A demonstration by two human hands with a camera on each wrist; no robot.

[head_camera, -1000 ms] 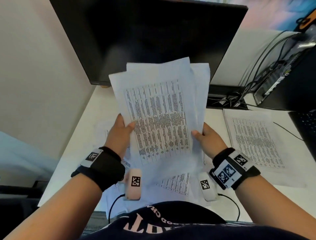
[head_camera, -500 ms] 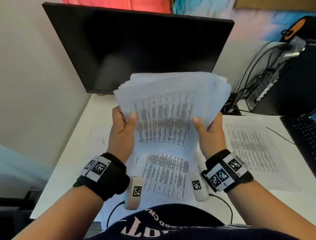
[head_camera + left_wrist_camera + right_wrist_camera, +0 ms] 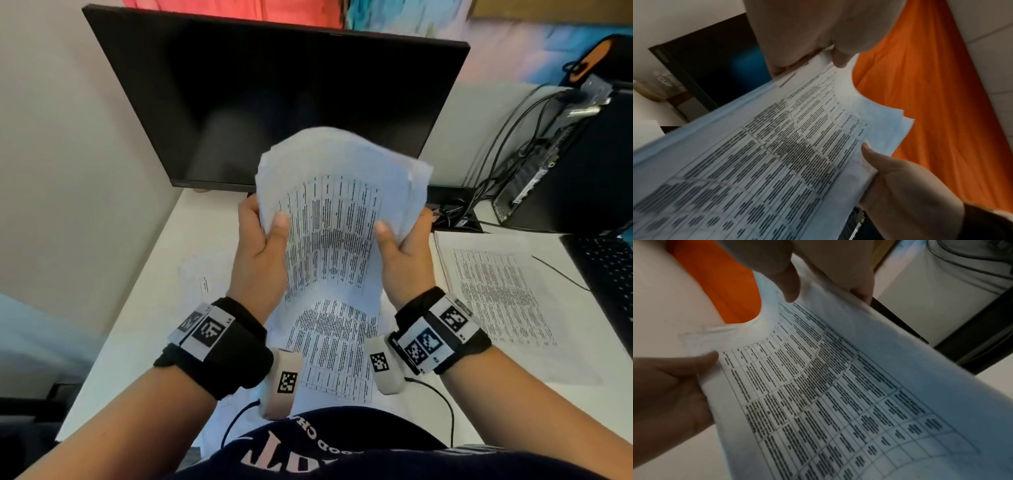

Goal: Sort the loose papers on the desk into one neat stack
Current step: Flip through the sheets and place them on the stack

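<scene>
Above the white worktop (image 3: 147, 274), in front of the dark monitor (image 3: 274, 102), both hands are holding the thin sheaf of white printed paper sheets (image 3: 339, 212) upright. The left hand (image 3: 258, 253) and right hand (image 3: 404, 253) are pinching its side edges, thumbs in front, fingers (image 3: 777, 68) behind. Judgement: light, floppy, slippery sheets; the top is bowing over, so grip low on the edges. More printed sheets (image 3: 496, 291) are lying on the worktop.

Left hand (image 3: 262, 253) and right hand (image 3: 402, 251) raised, each grip curled, thumbs forward.
</scene>
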